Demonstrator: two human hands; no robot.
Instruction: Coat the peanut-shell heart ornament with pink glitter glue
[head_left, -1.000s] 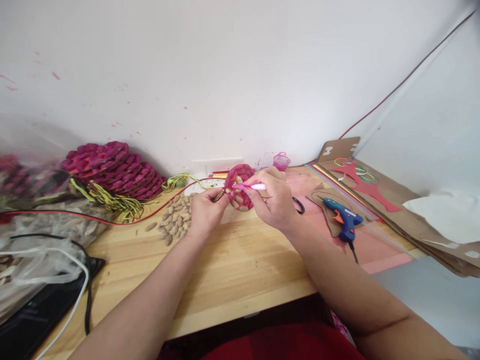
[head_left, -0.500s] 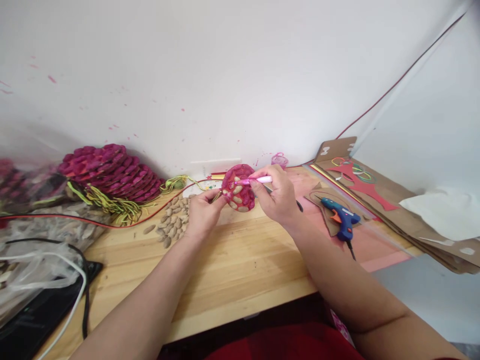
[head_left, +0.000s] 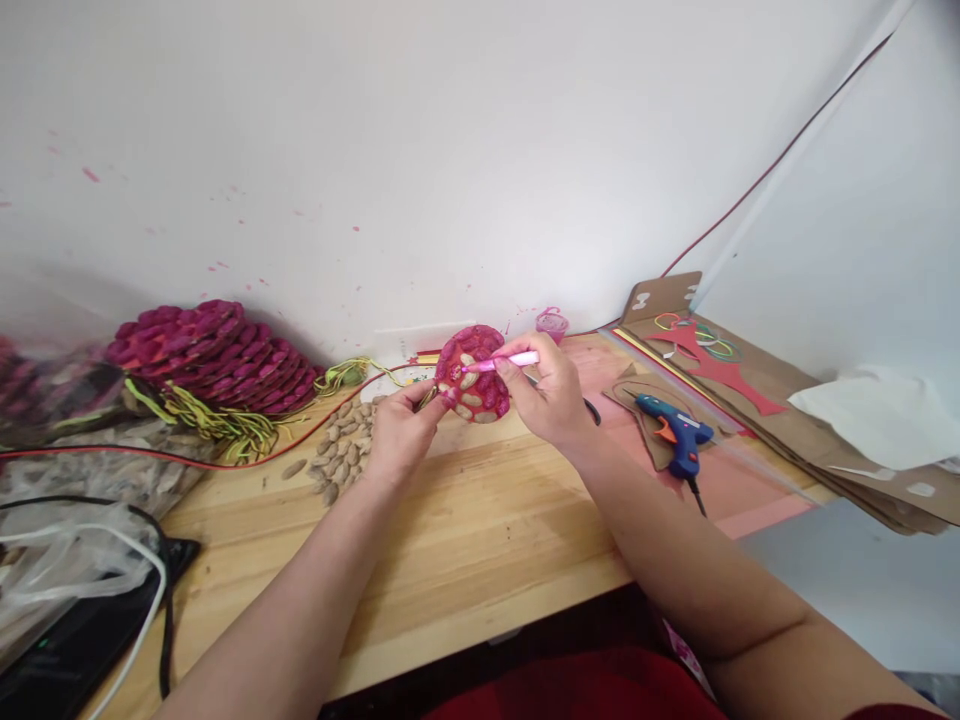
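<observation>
My left hand (head_left: 401,428) pinches the lower left edge of a round pink disc (head_left: 474,375) covered with seed shells, some painted magenta and some still tan. It holds the disc upright above the wooden table (head_left: 480,530). My right hand (head_left: 549,393) grips a pink-handled brush (head_left: 504,362) like a pen, and its tip rests on the disc's face. A heap of loose tan seeds (head_left: 341,455) lies on the table just left of my left hand.
A stack of magenta discs with yellow-green threads (head_left: 214,360) sits at the back left. A blue glue gun (head_left: 675,432), scissors, a small pink pot (head_left: 552,323) and brown cardboard with red cut-outs (head_left: 739,375) lie to the right. Plastic bags and cables crowd the left edge.
The brush tip has moved across the disc's face, from its middle up towards the upper part. Both hands and the disc stay in nearly the same place.
</observation>
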